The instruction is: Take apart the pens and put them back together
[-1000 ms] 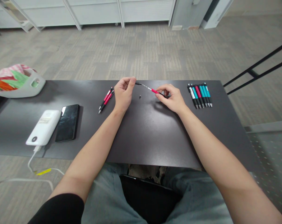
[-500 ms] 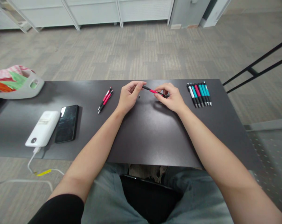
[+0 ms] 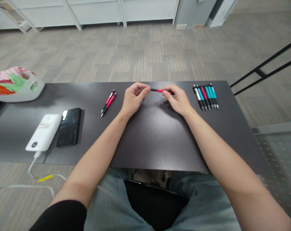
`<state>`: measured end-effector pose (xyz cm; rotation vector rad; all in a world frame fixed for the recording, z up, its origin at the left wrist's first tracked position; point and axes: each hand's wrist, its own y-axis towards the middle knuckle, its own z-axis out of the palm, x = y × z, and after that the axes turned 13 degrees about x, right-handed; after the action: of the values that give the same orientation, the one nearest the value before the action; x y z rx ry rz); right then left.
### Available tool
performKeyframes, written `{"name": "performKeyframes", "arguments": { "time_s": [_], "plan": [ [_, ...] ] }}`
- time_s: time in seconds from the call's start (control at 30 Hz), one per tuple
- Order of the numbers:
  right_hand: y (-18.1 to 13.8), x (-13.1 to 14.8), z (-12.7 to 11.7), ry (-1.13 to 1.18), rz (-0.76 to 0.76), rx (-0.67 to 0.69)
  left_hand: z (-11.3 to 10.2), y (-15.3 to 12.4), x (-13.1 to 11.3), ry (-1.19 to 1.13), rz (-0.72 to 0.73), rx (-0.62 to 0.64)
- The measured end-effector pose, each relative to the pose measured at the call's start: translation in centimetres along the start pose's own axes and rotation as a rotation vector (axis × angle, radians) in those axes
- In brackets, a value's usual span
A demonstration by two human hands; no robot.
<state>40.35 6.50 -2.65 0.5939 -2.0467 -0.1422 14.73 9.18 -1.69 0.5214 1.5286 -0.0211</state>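
Note:
Between my hands, above the dark table [image 3: 155, 141], is a red pen [image 3: 159, 91] with a black grip, lying nearly level. My left hand [image 3: 134, 98] pinches the black grip end with thumb and fingers. On the red barrel at the other end, my right hand [image 3: 176, 98] is closed, hiding much of that part. A tiny metal piece [image 3: 143, 99] shows on the table beside my left fingertips, partly covered. Left of my left hand lie two red pens [image 3: 108, 103] side by side. To the right of my right hand is a row of several pens [image 3: 206, 97], teal, red and white, with black grips.
A white power bank [image 3: 44, 132] with a white cable [image 3: 32, 165] lies at the table's left, next to a black phone [image 3: 68, 127]. A white basket [image 3: 36, 88] with colourful contents stands at the far left. Black metal bars [image 3: 261, 74] rise beyond the right edge.
The pen has turned from a slant to nearly level. My right fingers have shifted along its barrel and now cover more of its right end.

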Motion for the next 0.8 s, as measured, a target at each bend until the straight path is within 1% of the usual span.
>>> {"name": "performKeyframes", "arguments": {
  "time_s": [0.23,0.4,0.6,0.7,0.8],
  "plan": [
    [-0.29,-0.11,0.10,0.029,0.016,0.049,-0.31,-0.09,0.35,0.038,0.050,0.011],
    [-0.35,0.09,0.22,0.009,0.019,0.029,-0.33,-0.22,0.65,0.087,0.085,0.013],
    [-0.11,0.18,-0.03,-0.035,0.005,0.041,-0.54,-0.51,0.52,0.184,0.125,0.033],
    [-0.25,0.05,0.10,-0.009,0.029,0.019,-0.59,-0.66,0.40,0.228,0.133,0.045],
    [-0.28,0.10,0.16,0.018,0.009,0.011,-0.57,-0.72,0.36,0.243,0.144,0.048]
  ]
}}
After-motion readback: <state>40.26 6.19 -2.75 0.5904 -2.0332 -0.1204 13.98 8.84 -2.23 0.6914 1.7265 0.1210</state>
